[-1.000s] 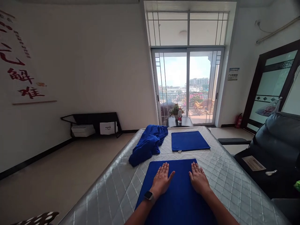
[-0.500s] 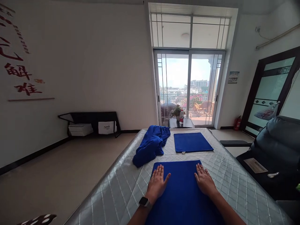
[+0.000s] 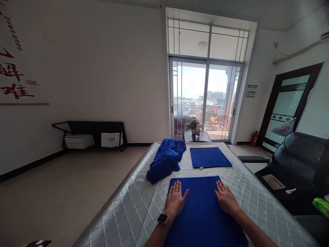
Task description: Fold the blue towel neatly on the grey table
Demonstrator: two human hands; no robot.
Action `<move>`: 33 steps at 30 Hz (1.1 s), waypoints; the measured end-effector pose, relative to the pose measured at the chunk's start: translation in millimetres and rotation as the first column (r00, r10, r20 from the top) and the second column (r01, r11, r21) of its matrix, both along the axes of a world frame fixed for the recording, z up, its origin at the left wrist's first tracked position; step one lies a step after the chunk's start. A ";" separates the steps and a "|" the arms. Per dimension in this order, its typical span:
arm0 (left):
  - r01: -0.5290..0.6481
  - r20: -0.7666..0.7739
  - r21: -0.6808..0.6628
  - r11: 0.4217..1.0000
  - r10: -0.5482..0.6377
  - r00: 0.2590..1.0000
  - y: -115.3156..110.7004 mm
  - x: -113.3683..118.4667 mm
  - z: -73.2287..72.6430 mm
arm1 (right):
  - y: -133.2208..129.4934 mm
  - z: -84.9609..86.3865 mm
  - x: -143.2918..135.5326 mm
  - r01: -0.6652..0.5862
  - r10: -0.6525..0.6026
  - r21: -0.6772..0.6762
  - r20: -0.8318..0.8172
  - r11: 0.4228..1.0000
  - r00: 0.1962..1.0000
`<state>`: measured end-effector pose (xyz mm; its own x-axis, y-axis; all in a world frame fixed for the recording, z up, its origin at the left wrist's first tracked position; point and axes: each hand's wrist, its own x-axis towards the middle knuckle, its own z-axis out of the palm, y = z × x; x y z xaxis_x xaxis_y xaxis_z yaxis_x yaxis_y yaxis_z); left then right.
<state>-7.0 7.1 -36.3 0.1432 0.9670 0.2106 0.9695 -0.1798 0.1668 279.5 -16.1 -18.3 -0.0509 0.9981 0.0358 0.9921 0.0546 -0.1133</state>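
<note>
A flat blue cloth [image 3: 199, 212] lies spread on the quilted silver-grey table cover [image 3: 133, 199] in front of me. My left hand [image 3: 176, 199] rests flat on its left edge, fingers stretched forward and thumb apart; a watch is on that wrist. On the opposite edge, near the far right corner, my right hand [image 3: 226, 196] lies flat with its fingers extended. Beyond them is a neatly squared blue cloth [image 3: 210, 157] with a small white tag at its near edge. To its left sits a crumpled heap of blue cloth [image 3: 167, 159]. Neither hand grips anything.
A small dark table [image 3: 190, 137] with a potted plant and a bottle [image 3: 197, 130] stands past the far end, before sliding glass doors. A black armchair [image 3: 295, 164] is at the right. Along the left wall, a black rack [image 3: 95, 127] holds white boxes.
The camera view has turned slightly, shifting the room a little. Both hands stay flat on the near cloth in almost the same places, and the cloths look unchanged.
</note>
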 end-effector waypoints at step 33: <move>0.384 -0.006 -0.024 0.923 -0.384 0.923 -30.9 144.1 19.6 | -24.5 -9.1 10.5 -0.007 0.006 -0.022 -0.068 1.000 0.998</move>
